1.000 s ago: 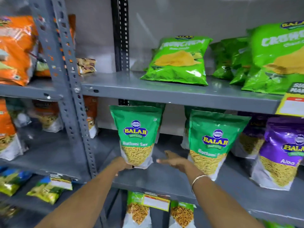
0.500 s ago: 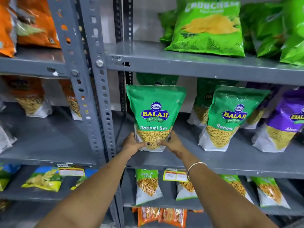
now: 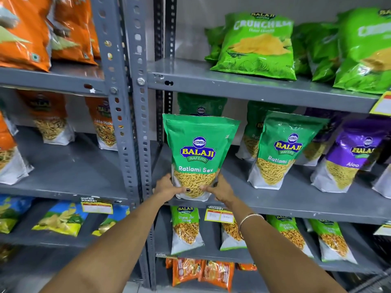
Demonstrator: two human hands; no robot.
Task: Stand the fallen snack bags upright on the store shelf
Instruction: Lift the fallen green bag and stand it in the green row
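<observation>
Sev bag held upright on the middle shelf.

The green bag [image 3: 200, 153] is gripped at its base by the left hand [image 3: 167, 187] and right hand [image 3: 222, 189], at the front edge of the shelf [image 3: 296, 199], beside the grey post [image 3: 137, 123].

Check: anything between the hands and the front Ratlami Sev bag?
Nothing visible. The left hand and right hand already grip the lower corners of the Ratlami Sev bag, upright at the shelf front edge.
</observation>
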